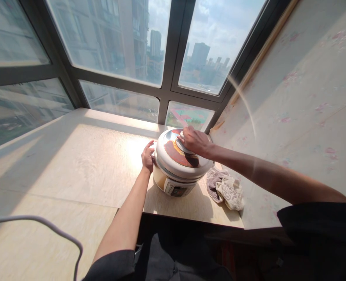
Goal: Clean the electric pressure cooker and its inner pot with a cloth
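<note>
A white and tan electric cooker [160, 177] stands upright on the wooden ledge, its control panel facing me. Its lid [173, 150] has a white rim and a shiny reddish-brown top, and it sits on the pot. My right hand [194, 140] is closed around the knob at the lid's centre. On the left side, my left hand [148, 157] grips the cooker's side handle, with its fingers partly hidden behind it. A crumpled cloth [229, 192], grey-brown and cream, lies on the ledge just right of the cooker.
Behind the cooker rise dark-framed windows [165, 66]. A flower-patterned wall [304, 113] borders the right side. The pale wooden ledge [82, 168] stretches left, and a grey cable [44, 221] curves across the lower left. The ledge's front edge is close to my body.
</note>
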A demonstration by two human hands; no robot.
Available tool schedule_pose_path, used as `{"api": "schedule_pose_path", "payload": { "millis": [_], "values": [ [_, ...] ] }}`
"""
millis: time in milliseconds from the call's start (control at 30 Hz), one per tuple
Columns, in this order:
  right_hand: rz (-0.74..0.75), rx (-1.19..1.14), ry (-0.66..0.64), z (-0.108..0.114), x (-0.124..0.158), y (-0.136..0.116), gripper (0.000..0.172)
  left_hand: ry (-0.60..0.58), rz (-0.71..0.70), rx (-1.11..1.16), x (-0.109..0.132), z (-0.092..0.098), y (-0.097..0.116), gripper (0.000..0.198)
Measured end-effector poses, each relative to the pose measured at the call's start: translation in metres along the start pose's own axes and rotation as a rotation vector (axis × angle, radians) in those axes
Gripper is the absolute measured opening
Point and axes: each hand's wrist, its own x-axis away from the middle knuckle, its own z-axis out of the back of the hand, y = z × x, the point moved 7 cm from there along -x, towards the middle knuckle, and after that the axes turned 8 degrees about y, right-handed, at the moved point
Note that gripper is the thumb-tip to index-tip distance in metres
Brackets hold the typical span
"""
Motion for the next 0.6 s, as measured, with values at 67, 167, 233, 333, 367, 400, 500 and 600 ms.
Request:
{"api": "schedule_pose_path", "payload": {
  "millis": [67,167,233,333,367,400,500,600],
  "values": [
    [-0.007,0.009,-0.006,-0.004,-0.001,-0.001,0.047,-0.004,0.017,0.025,0.001,0.0,0.0,0.052],
    [-0.01,0.028,-0.01,-0.007,0.0,-0.003,0.045,-0.004,0.038,0.047,0.002,-0.001,0.0,0.052],
    [-0.002,0.028,-0.006,-0.008,0.0,-0.004,0.044,0.003,0.042,0.054,0.002,-0.001,0.0,0.052],
    [0.005,0.018,-0.004,-0.009,0.002,-0.006,0.044,-0.001,0.055,0.071,0.001,-0.002,-0.001,0.053],
    [0.005,0.015,-0.004,-0.009,0.002,-0.006,0.044,-0.006,0.06,0.073,0.001,-0.002,-0.002,0.053],
    [0.005,0.012,-0.004,-0.009,0.002,-0.007,0.044,-0.011,0.064,0.074,0.001,-0.002,-0.002,0.053],
    [-0.005,-0.001,-0.002,-0.01,0.002,-0.008,0.044,-0.012,0.057,0.069,0.0,-0.002,-0.003,0.053],
    [-0.029,-0.023,-0.004,-0.013,0.002,-0.007,0.045,0.003,0.024,0.067,-0.001,-0.001,-0.002,0.051]
  ]
}}
